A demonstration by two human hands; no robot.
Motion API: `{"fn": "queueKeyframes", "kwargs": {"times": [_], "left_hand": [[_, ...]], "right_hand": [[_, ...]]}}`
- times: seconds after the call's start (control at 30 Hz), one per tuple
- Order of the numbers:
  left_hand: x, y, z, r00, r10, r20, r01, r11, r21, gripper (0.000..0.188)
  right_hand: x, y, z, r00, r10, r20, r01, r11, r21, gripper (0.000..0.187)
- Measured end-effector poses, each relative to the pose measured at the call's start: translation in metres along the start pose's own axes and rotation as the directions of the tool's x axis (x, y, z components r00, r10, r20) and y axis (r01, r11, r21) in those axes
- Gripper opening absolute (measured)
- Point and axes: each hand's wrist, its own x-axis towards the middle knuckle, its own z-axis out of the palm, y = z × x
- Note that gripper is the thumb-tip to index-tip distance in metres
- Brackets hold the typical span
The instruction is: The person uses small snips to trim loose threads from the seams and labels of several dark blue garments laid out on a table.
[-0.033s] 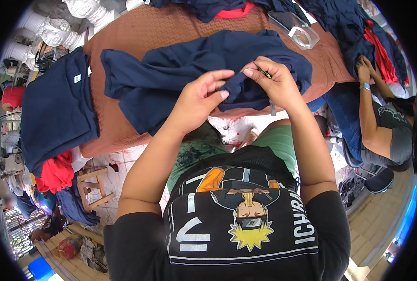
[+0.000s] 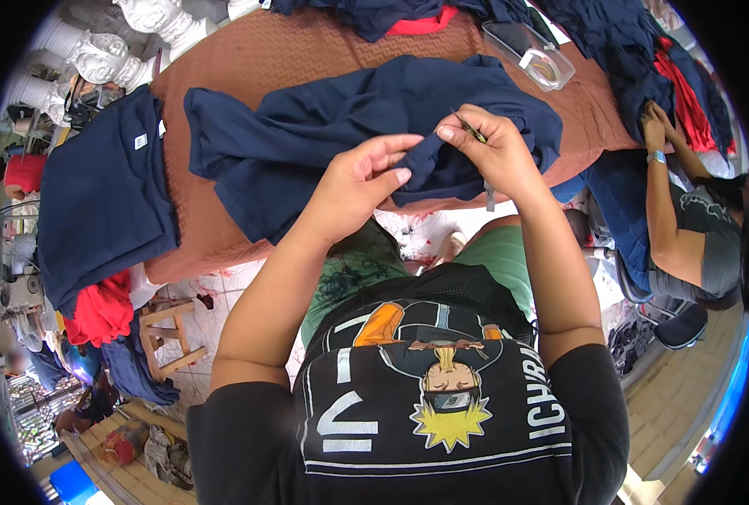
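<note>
A dark navy garment (image 2: pixel 332 105) lies bunched across the table in front of me. My left hand (image 2: pixel 362 177) is at its near edge, thumb and fingers curled around a fold of the cloth. Just to the right, my right hand (image 2: pixel 496 147) pinches the same fold between thumb and forefinger. Tucked in that right hand is a pair of small, pointed thread snips (image 2: pixel 474 129), dark with a bit of yellow, mostly hidden by the fingers. A small grey tag or strip (image 2: pixel 490 195) hangs below the right hand.
Folded navy garments (image 2: pixel 105 194) hang over the table's left end. The brown cloth-covered table (image 2: pixel 223 59) carries a clear plastic box (image 2: pixel 551 71) at the far right. A co-worker (image 2: pixel 686 227) handles navy cloth at the right. A wooden frame (image 2: pixel 168 337) stands at lower left.
The garment's left end has shifted very slightly to the right. The left forefinger has dropped a little; both hands otherwise keep their places on the cloth.
</note>
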Motion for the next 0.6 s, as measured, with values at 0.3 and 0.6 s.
{"fn": "queueKeyframes", "kwargs": {"times": [0.3,0.6], "left_hand": [[0.002,-0.019,0.002,0.977,0.043,-0.207,-0.035,0.999,0.040,0.019],[-0.001,-0.005,0.013,0.971,-0.035,-0.235,0.012,0.995,-0.099,0.017]], "right_hand": [[0.003,0.007,0.010,0.995,0.101,0.006,-0.101,0.994,-0.038,0.025],[-0.018,-0.038,0.007,0.985,-0.142,-0.100,0.086,0.899,-0.430,0.019]]}}
